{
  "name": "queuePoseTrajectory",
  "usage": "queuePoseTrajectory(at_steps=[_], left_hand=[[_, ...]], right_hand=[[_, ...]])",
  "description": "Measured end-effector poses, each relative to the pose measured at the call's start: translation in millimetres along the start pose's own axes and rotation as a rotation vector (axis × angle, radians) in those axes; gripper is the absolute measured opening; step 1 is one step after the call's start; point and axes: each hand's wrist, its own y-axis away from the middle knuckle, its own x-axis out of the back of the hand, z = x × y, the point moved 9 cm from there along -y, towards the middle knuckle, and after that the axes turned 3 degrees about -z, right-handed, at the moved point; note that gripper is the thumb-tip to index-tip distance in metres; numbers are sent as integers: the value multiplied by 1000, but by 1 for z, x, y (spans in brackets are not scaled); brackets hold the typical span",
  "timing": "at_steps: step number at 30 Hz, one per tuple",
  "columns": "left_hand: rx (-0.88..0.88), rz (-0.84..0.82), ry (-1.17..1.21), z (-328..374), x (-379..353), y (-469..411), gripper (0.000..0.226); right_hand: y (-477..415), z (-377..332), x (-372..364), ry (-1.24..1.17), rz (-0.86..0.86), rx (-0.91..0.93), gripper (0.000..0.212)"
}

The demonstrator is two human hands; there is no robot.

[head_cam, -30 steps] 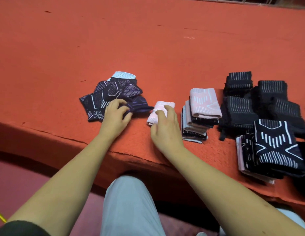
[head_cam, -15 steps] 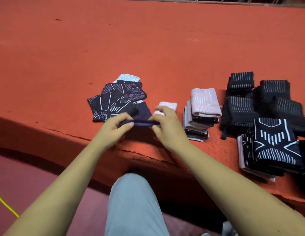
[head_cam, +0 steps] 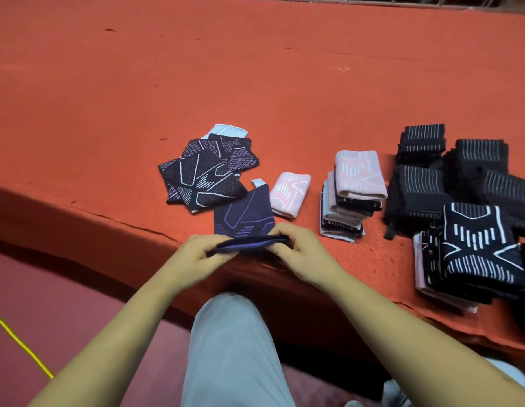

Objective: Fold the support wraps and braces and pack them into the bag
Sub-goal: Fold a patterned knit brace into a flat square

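At the bottom centre of the frame, a grey trouser knee (head_cam: pixel 226 333) shows below the near edge of the red counter (head_cam: pixel 167 83). Just above it, the left hand (head_cam: pixel 201 258) and right hand (head_cam: pixel 306 255) each pinch one end of a dark purple wrap (head_cam: pixel 249 241), fingers curled round its near edge. Whether the flat navy piece beyond belongs to it cannot be told. At lower right sits a black patterned stack (head_cam: pixel 481 248). Farther up lie a folded pink wrap (head_cam: pixel 290 193) at centre, a loose pile of dark wraps (head_cam: pixel 205 174) left of it, a pink-topped stack (head_cam: pixel 358 177) to the right, and black striped braces (head_cam: pixel 425 171) beyond.
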Motion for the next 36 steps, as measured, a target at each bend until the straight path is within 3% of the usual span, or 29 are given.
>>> queuePoseTrajectory(at_steps=[5, 9, 12, 17, 20, 24, 29, 31, 36], left_hand=[[-67, 22, -62, 7, -3, 7, 35], [9, 20, -40, -1, -4, 9, 35], [135, 132, -53, -14, 4, 7, 39], [198, 348, -157, -15, 16, 3, 18], [272, 384, -158, -23, 20, 1, 6], [282, 402, -147, -22, 17, 1, 27], [284, 404, -201, -21, 19, 4, 34], [256, 386, -236, -20, 18, 0, 28], [220, 330, -325, -25, 16, -8, 8]], right_hand=[[-1, 11, -5, -190, 10, -75, 20], [-6, 19, -6, -182, 74, -130, 14], [-12, 24, -3, -130, 146, -162, 11], [-20, 25, 6, -39, 279, -195, 16], [-23, 27, 5, -29, 257, -217, 18], [-22, 23, 6, 32, 234, -158, 23], [-28, 27, 8, 72, 272, -206, 19], [-31, 24, 4, 119, 239, -197, 11], [-27, 17, -5, 407, 93, -231, 29]])
